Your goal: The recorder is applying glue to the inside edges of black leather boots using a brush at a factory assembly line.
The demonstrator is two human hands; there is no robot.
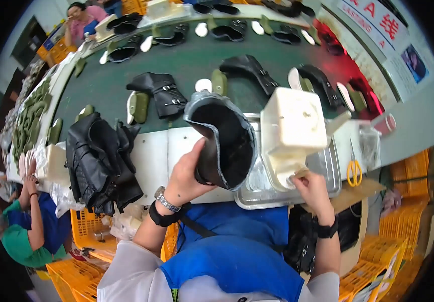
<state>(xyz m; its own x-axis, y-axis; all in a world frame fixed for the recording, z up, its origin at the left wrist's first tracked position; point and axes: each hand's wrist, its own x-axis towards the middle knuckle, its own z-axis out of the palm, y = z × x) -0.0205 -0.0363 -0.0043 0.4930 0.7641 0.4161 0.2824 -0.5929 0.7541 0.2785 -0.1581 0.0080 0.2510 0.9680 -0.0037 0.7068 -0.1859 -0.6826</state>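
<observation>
My left hand (187, 173) grips a black boot (208, 158) by its outer side, with the wide greyish-edged opening of its shaft tilted up toward me. To the right, a cream plastic dispenser (295, 118) stands in a shallow metal tray (330, 168). My right hand (313, 191) is closed at the dispenser's low front mouth, its fingertips pinched together there; what they hold, if anything, is too small to make out. Close by on the left lies a pile of black boot uppers (101, 161) with straps and buckles.
Boots, such as a buckled one (162, 93), lie on a green conveyor belt (111, 83) with olive and white sole pieces. Orange-handled scissors (354, 171) rest right of the tray. Yellow crates (78, 277) stand low on both sides. A co-worker in green (23, 236) is at the left.
</observation>
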